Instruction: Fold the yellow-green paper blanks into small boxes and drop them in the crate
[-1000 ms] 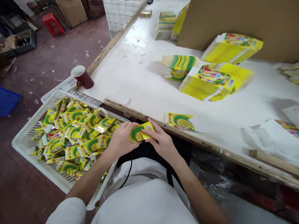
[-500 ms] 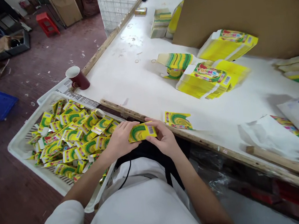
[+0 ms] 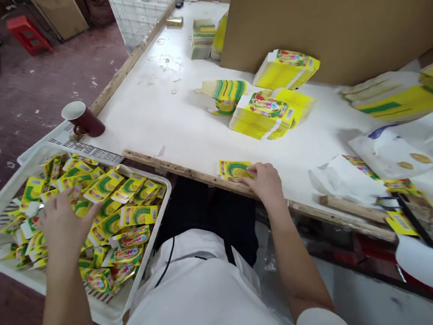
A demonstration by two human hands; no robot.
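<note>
My left hand (image 3: 63, 223) hovers over the white crate (image 3: 9, 277) at my left, which is full of small folded yellow-green boxes (image 3: 102, 209). Its fingers are spread and nothing shows in them. My right hand (image 3: 265, 182) rests at the table's front edge with its fingertips on a flat yellow-green carton blank (image 3: 233, 169). Further back on the white table (image 3: 181, 115) lie stacks of flat yellow blanks (image 3: 263, 114) and another stack (image 3: 286, 68).
A dark red mug (image 3: 82, 119) stands at the table's left corner. A large brown cardboard sheet (image 3: 332, 13) leans at the back. White paper wrappers (image 3: 401, 139) and more blanks lie to the right. A white basket (image 3: 140, 9) and red stool (image 3: 28, 32) stand on the floor.
Both hands held one folded box together in front of me. Now the left hand is over the crate with nothing in it, and the right has reached to the flat blank on the table.
</note>
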